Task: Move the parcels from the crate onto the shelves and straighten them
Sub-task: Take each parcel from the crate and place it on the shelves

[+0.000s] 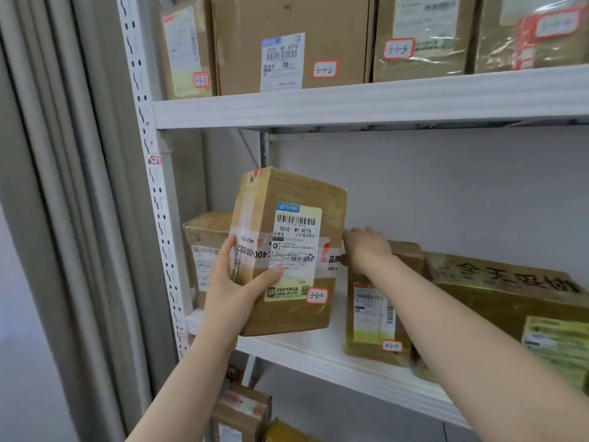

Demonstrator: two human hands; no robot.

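A: White metal shelves [350, 103] against a pale wall [446, 186]. What are the hands doing?
B: Left grip [236, 282] is clamped on the parcel [302, 193], thumb across its label, fingers round the left edge. Right grip [366, 247] is apart, fingers flat against the parcel's right side.
A: And the parcel?
B: Tilted, tagged 3-2-2, at the front of the middle shelf [334, 355]. Whether it touches the board I can't tell. It's between a brown box [207, 250] on the left and a smaller box [376, 314] tagged 3-2-3.

A head-worn camera faces forward, close to the middle shelf [322, 347].
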